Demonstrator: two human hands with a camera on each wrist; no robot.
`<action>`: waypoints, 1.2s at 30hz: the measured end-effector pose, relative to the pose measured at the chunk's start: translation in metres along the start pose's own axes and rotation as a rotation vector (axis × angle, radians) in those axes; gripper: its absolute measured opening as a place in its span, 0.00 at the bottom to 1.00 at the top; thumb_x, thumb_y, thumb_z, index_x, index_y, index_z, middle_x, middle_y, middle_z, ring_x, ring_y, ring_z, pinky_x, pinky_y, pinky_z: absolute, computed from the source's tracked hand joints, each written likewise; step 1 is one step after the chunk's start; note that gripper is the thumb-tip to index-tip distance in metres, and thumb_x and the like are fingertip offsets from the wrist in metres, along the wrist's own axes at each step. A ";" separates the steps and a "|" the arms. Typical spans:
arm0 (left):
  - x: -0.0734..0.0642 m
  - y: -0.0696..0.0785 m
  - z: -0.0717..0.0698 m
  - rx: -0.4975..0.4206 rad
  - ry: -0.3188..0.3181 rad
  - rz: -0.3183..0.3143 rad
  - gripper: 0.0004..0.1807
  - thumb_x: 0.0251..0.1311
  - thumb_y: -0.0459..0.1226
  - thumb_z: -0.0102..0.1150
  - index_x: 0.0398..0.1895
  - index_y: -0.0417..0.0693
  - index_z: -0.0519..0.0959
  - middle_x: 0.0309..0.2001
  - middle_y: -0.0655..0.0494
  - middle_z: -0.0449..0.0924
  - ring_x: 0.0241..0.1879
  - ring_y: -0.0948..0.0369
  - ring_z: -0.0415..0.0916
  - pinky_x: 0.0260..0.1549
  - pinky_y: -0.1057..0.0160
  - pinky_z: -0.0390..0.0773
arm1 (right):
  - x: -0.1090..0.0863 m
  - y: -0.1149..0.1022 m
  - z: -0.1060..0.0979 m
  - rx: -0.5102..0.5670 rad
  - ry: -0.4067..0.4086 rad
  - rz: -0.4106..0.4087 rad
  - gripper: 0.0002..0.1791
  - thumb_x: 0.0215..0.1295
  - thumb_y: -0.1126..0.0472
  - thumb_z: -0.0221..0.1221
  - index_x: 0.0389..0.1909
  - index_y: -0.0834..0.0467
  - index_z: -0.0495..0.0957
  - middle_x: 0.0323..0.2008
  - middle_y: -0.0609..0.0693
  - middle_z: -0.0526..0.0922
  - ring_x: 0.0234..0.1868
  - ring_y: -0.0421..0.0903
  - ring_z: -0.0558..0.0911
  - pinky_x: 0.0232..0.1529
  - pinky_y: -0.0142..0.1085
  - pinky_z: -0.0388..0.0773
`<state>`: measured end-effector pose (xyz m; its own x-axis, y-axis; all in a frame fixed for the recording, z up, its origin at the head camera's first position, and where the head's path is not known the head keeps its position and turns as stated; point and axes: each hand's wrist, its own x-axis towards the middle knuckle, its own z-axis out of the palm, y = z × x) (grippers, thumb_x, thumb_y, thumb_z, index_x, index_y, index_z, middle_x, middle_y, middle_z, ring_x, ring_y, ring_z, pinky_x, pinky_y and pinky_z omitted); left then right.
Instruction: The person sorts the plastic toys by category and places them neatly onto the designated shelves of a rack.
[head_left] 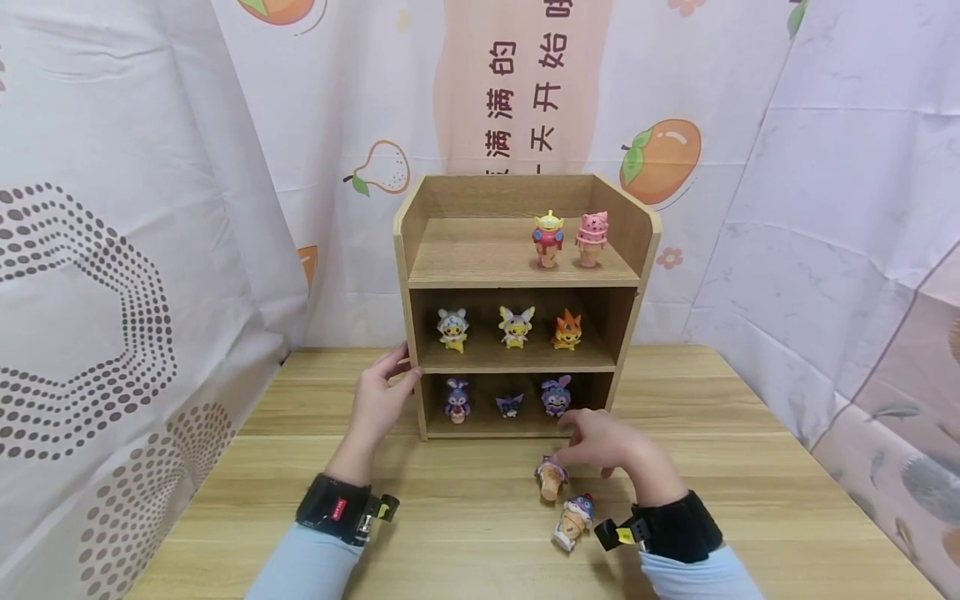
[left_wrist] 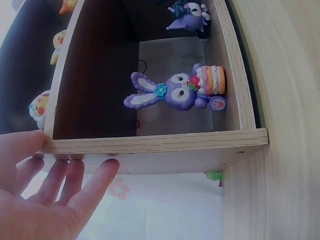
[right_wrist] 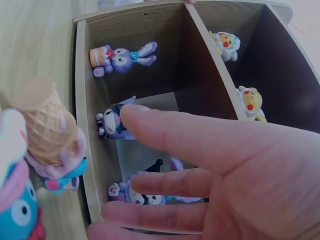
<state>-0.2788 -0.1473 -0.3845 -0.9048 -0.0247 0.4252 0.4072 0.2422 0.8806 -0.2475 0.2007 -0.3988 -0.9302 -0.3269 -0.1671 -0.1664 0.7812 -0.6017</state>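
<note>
A small wooden display shelf (head_left: 522, 360) stands on the table. My left hand (head_left: 380, 396) rests against its left side, thumb at the front edge and fingertips on the outer face. My right hand (right_wrist: 240, 175) reaches before the lower compartment with fingers extended and nothing held. Its fingers are nearest the right purple rabbit figure (head_left: 556, 396). A small dark-and-purple figure (head_left: 509, 406) sits mid-row, and a purple rabbit holding a cake (left_wrist: 182, 92) stands at left. Below the right hand lie an ice-cream-cone figure (head_left: 551, 482) and another cone figure with a blue-and-red top (head_left: 574, 522).
The middle compartment holds a white-hooded yellow figure (head_left: 453, 330), a white-eared yellow figure (head_left: 516, 326) and an orange figure (head_left: 567, 330). On top stand a yellow-topped cone figure (head_left: 548, 240) and a pink cone figure (head_left: 592, 239) at right. A printed curtain (head_left: 360, 92) hangs behind.
</note>
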 end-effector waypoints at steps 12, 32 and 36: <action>-0.004 0.015 0.001 0.016 -0.010 -0.015 0.28 0.67 0.26 0.60 0.70 0.29 0.68 0.65 0.32 0.72 0.60 0.39 0.75 0.44 0.52 0.87 | 0.003 0.001 0.009 -0.021 -0.016 0.030 0.36 0.52 0.55 0.77 0.60 0.64 0.76 0.35 0.51 0.81 0.34 0.47 0.79 0.19 0.45 0.85; 0.007 -0.022 0.001 -0.022 0.009 0.006 0.29 0.65 0.30 0.65 0.70 0.37 0.72 0.64 0.41 0.76 0.59 0.45 0.77 0.40 0.63 0.87 | 0.011 0.005 0.022 -0.030 -0.073 0.066 0.39 0.48 0.57 0.79 0.61 0.64 0.76 0.39 0.52 0.83 0.38 0.47 0.81 0.21 0.46 0.86; 0.006 -0.021 0.001 -0.026 0.010 0.005 0.29 0.65 0.30 0.65 0.70 0.37 0.72 0.64 0.41 0.76 0.59 0.45 0.77 0.40 0.63 0.87 | 0.012 0.005 0.023 -0.040 -0.085 0.060 0.37 0.48 0.57 0.79 0.60 0.64 0.78 0.39 0.51 0.83 0.36 0.46 0.81 0.21 0.46 0.85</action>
<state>-0.2931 -0.1513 -0.4004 -0.9016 -0.0334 0.4313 0.4147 0.2166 0.8838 -0.2519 0.1885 -0.4213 -0.9081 -0.3217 -0.2681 -0.1260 0.8205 -0.5576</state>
